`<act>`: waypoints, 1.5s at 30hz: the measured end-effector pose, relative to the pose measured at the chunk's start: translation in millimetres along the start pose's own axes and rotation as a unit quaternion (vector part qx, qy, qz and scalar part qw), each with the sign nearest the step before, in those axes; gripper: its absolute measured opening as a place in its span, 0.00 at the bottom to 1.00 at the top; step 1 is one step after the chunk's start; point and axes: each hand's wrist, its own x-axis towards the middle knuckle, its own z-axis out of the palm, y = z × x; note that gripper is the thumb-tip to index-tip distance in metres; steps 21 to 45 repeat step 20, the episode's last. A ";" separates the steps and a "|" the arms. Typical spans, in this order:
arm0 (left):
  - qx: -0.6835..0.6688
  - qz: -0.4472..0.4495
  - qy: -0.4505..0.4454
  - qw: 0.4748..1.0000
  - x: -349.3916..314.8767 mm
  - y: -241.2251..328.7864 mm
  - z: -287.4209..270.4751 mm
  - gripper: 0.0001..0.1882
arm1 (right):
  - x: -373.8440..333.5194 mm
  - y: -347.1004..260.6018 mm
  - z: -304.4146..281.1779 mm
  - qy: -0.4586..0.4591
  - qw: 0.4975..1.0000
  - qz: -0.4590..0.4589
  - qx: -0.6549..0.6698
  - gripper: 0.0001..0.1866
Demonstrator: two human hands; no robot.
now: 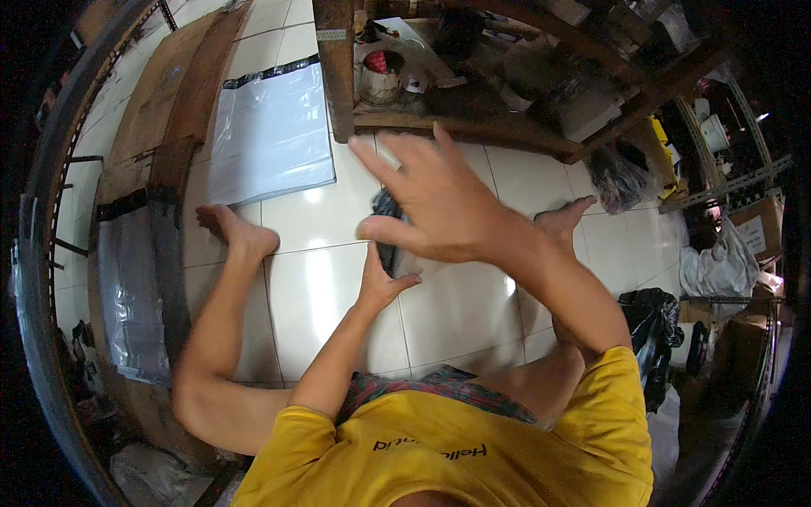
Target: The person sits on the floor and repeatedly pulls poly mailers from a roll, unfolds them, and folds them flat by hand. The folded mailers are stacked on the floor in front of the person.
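My right hand [443, 198] is raised over the floor in front of me, slightly blurred, with its fingers spread and nothing visible in it. Beneath it lies a small dark bundle [388, 205] with a greyish lower part, mostly covered by that hand, so its kind cannot be made out. My left hand [382, 283] is low at the bundle's near end, thumb and forefinger spread wide in a V around it. The other fingers of that hand are hidden. Ahead and to the left, a stack of pale grey plastic mailing bags [274, 131] with a black top strip lies flat.
My bare feet flank the tiled floor [460, 313]. At left, more plastic bags [133, 287] lie on brown cardboard [152, 110]. A wooden shelf [473, 127] with a tin can [379, 84] stands ahead. On the right are a black plastic bag [650, 329] and metal racking [722, 190].
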 end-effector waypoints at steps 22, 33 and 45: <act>0.023 0.029 -0.044 0.998 14.0 10.0 -12.3 0.57 | 16.3 7.3 -17.0 -0.023 0.999 0.033 0.000 0.56; 0.023 0.029 -0.044 0.998 14.0 10.0 -12.3 0.57 | 16.3 7.3 -17.0 -0.023 0.999 0.033 0.000 0.56; 0.023 0.029 -0.044 0.998 14.0 10.0 -12.3 0.57 | 16.3 7.3 -17.0 -0.023 0.999 0.033 0.000 0.56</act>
